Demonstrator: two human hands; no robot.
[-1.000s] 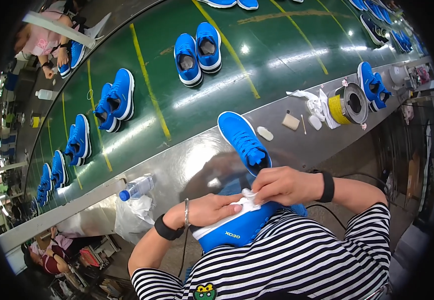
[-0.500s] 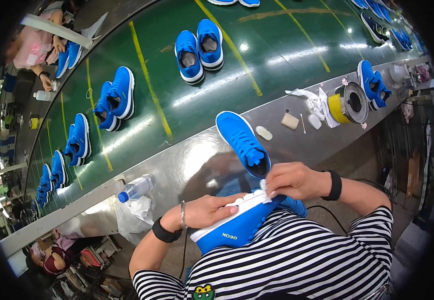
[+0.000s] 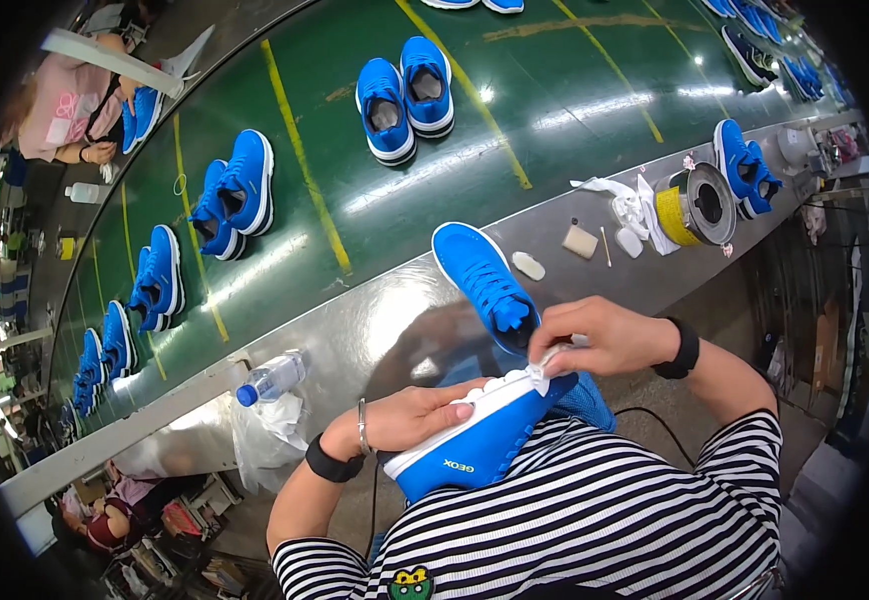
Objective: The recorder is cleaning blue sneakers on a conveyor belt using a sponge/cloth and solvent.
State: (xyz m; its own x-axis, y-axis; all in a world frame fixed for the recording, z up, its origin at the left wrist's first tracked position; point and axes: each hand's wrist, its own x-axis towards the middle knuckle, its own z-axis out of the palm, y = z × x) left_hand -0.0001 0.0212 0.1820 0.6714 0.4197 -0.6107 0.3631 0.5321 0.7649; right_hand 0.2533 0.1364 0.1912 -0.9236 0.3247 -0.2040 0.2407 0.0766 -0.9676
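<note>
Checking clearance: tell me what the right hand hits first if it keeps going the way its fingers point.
Right hand points down-left; it would probably first meet the white sole of the held blue shoe, which its fingertips already touch.

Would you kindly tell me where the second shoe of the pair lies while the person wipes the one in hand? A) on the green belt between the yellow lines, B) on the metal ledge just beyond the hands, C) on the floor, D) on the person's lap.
B: the loose shoe lies on the metal ledge, just past the right hand and the held shoe steadied by the left hand.
</note>
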